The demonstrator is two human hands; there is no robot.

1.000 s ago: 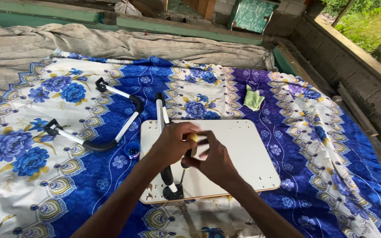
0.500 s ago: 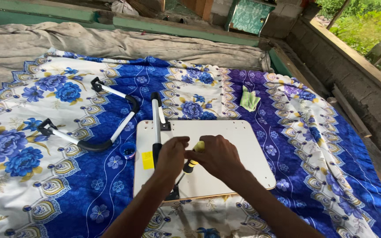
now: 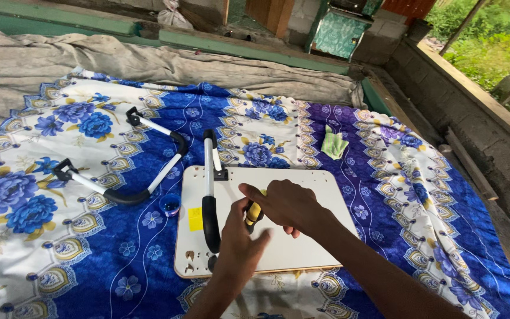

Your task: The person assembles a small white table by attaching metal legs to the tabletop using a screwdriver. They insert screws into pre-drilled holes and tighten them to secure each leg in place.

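Surface: blue, white and purple floral cloth (image 3: 60,248) spread over a wide low platform; grey wrinkled sheet (image 3: 60,59) along its far edge.

Main piece: white rectangular board with rounded corners (image 3: 308,248), lying flat on the floral cloth, centre of view, just in front of the person. Several small holes show near its close left corner; a small yellow sticker (image 3: 195,219) sits on its left part.

Fitted leg: white metal tube with black padded bend (image 3: 210,195) lies along the board's left side, a black bracket at its far end resting on the board. Judged one leg in place or being fixed.

Loose leg: second U-shaped white tube with black bend and black end caps (image 3: 119,177) lies on the cloth to the left, well apart from the board. Judged not yet mounted.

Left hand (image 3: 240,251): fingers spread, palm down, pressing near the black bend; grasping nothing that I can see.

Right hand (image 3: 284,204): clenched around the yellow-and-black handle of a screwdriver (image 3: 253,214), tip hidden.

Small items: blue round cap (image 3: 170,205) just left of the board; folded light green cloth (image 3: 333,143) farther off, beyond the board.
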